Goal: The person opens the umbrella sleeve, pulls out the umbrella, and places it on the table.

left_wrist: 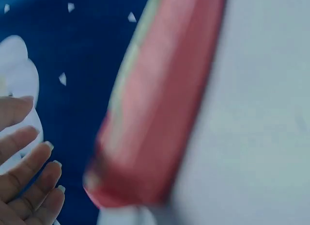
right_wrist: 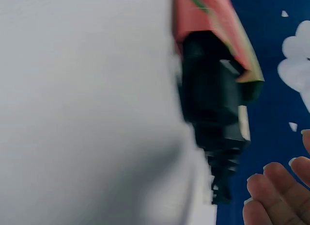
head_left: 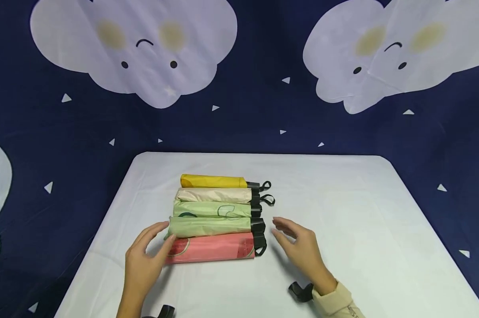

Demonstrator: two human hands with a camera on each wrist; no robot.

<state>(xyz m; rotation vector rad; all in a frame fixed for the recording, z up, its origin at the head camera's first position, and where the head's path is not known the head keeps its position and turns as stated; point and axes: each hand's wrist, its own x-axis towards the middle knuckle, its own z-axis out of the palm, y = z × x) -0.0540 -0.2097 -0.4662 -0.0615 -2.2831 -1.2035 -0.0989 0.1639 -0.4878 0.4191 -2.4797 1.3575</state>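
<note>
Only my head view shows all five folded umbrellas (head_left: 211,226) on the bench (head_left: 343,221), between my relaxed, empty left hand (head_left: 143,260) and right hand (head_left: 301,248). Black handles (right_wrist: 210,84) show from my right wrist, not my left.

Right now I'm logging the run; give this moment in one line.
five folded umbrellas: side by side on table | left hand: at left ends | right hand: empty, near handles

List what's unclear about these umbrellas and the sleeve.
- Head view: left end of the long red fabric umbrella, partly behind the left grip.
- Head view: lettering on the beige cloth sleeve, cut off by the bottom edge.
- Left wrist view: the red umbrella's print, blurred.
- Right wrist view: the stubby black handle, blurred.
</note>
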